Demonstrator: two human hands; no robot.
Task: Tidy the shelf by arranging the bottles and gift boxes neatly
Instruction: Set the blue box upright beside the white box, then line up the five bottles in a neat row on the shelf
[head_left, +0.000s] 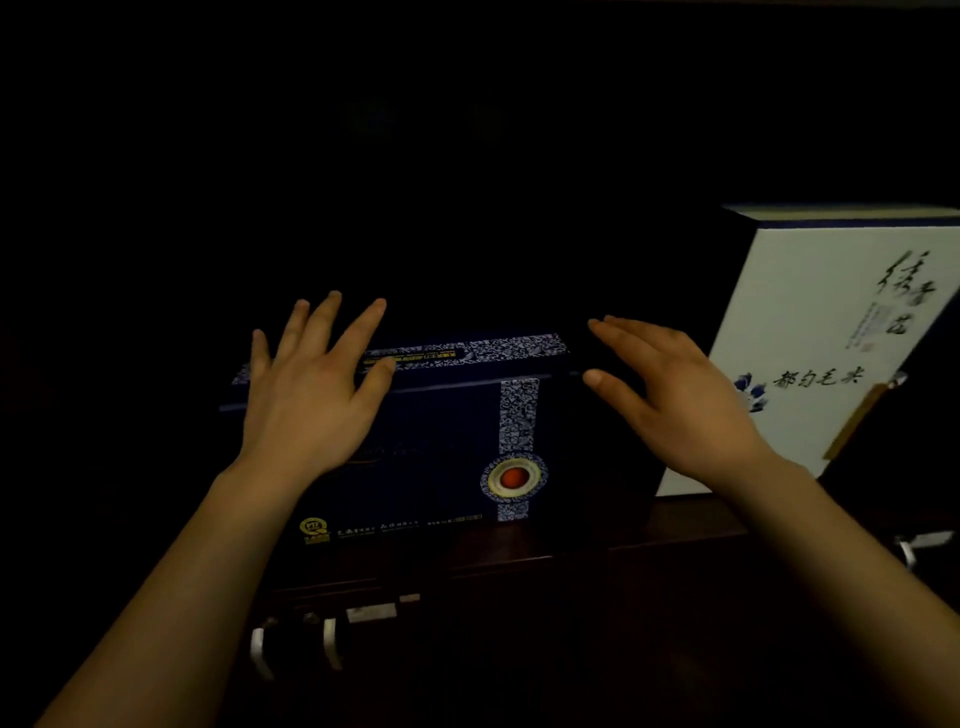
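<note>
A dark blue gift box (447, 447) with a blue-and-white patterned band and a round red-centred seal stands on the dark wooden shelf (597, 530). My left hand (311, 389) is spread open over the box's upper left corner, fingers apart; whether it touches is unclear. My right hand (675, 400) hovers open just right of the box's top right corner, holding nothing. A white gift box (831, 332) with black calligraphy and a blue flower stands tilted to the right. No bottles are visible in the dark.
The scene is very dark; the shelf's back and left side are hidden. Below the shelf's front edge are metal fittings (332, 639) and another metal piece (909, 551) at the right. A wooden clasp (857, 421) hangs on the white box.
</note>
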